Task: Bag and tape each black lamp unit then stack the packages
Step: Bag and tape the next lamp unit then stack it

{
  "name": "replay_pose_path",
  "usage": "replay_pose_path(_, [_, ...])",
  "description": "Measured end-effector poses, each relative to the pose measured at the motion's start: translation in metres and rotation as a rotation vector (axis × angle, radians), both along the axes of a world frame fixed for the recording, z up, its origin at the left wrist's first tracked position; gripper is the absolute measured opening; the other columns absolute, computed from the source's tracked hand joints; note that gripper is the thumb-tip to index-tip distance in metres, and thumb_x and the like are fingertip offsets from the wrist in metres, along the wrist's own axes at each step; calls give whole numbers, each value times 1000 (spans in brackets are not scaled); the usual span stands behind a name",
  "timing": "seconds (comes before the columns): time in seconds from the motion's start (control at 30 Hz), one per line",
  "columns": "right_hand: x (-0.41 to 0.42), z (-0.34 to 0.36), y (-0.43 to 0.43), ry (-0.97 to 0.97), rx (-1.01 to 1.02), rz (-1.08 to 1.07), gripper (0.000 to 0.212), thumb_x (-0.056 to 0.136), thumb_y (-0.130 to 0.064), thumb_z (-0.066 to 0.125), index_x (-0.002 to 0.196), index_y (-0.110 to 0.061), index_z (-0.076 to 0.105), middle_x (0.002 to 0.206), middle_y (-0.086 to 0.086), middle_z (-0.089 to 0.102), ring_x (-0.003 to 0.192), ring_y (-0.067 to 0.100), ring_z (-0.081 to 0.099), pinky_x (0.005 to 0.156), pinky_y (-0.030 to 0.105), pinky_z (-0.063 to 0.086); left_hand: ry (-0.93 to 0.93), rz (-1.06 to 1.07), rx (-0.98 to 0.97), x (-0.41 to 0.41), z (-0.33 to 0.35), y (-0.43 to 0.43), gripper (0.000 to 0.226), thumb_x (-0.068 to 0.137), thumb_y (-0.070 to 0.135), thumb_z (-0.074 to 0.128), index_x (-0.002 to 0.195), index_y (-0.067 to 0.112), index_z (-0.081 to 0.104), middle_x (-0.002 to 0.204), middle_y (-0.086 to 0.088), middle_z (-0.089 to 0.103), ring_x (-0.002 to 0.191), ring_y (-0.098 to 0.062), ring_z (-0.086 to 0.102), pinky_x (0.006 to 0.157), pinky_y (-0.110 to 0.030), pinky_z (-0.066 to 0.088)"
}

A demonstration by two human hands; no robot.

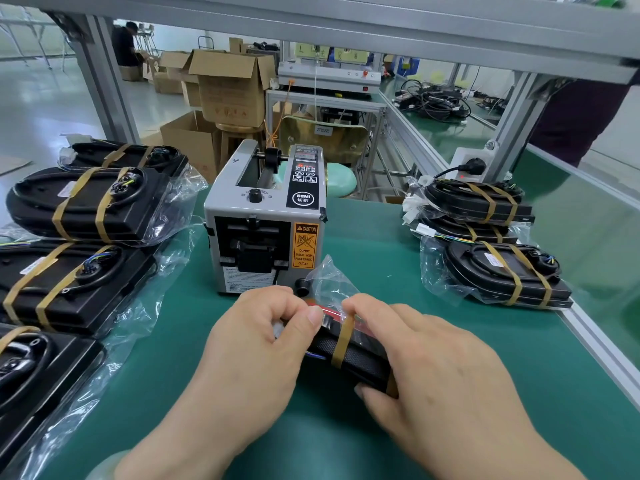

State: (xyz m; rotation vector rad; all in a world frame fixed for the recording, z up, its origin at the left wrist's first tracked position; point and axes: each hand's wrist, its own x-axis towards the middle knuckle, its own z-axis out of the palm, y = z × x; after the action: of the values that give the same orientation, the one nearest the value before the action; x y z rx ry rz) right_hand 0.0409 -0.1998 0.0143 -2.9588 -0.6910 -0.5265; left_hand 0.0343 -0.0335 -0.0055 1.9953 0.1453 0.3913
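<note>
From the head camera I see my left hand [256, 337] pinching the clear bag [332, 282] at the end of a black lamp unit [356, 358], right hand [426, 358] curled round its side beside a brown tape band [343, 337]. It rests on the green mat [415, 271] just before the tape dispenser [266, 216]; both hands hide most of it.

Black lamp unit [356, 362] in a crinkled clear bag [334, 282], one brown tape band [343, 341] around it, gripped by left hand [252, 344] and right hand [433, 362] over the green worktop [398, 258], taped packages [86, 206] at left, stacked packages [485, 206] at right
</note>
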Motion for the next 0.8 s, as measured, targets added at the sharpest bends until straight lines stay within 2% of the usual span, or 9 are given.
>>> replay_pose_path(0.23, [-1, 0, -1, 11, -17, 1, 83, 30, -50, 84, 108, -37, 61, 75, -16, 62, 56, 14, 60, 45, 24, 43, -28, 24, 96, 1, -3, -2, 18, 80, 40, 61, 67, 27, 65, 89, 20, 58, 89, 14, 48, 66, 4, 30])
replay_pose_path(0.47, [-2, 2, -1, 4, -20, 0, 83, 29, -49, 85, 108, -35, 63, 75, -15, 63, 55, 15, 60, 46, 23, 43, -38, 12, 95, 0, -2, 0, 18, 79, 39, 62, 66, 25, 64, 90, 20, 60, 90, 13, 48, 65, 5, 30])
replay_pose_path(0.57, [-2, 2, -1, 5, -13, 1, 83, 29, -47, 86, 108, -35, 63, 75, -14, 63, 56, 16, 61, 46, 23, 43, -39, -18, 58, 0, -1, 2, 11, 81, 36, 62, 74, 28, 64, 99, 35, 51, 91, 15, 48, 66, 6, 30])
replay_pose_path(0.67, [-1, 2, 0, 7, -20, -4, 83, 29, -47, 86, 108, -34, 63, 74, -14, 63, 55, 16, 61, 45, 25, 43, -29, -35, 51, -1, -2, 2, 8, 82, 35, 63, 76, 30, 63, 100, 39, 47, 92, 18, 47, 66, 7, 28])
replay_pose_path(0.73, [-2, 2, 0, 11, -20, -6, 82, 30, -46, 86, 107, -34, 63, 74, -14, 63, 55, 17, 61, 45, 25, 44, -29, -36, 66, -1, -2, 2, 9, 81, 36, 62, 75, 30, 63, 100, 38, 48, 91, 17, 46, 66, 7, 28])
replay_pose_path(0.8, [-1, 2, 0, 14, -20, -6, 81, 30, -45, 86, 107, -35, 63, 74, -14, 63, 55, 17, 60, 45, 25, 44, -36, -24, 72, 0, -2, 2, 16, 79, 38, 61, 69, 26, 63, 94, 27, 57, 90, 16, 47, 66, 6, 28])
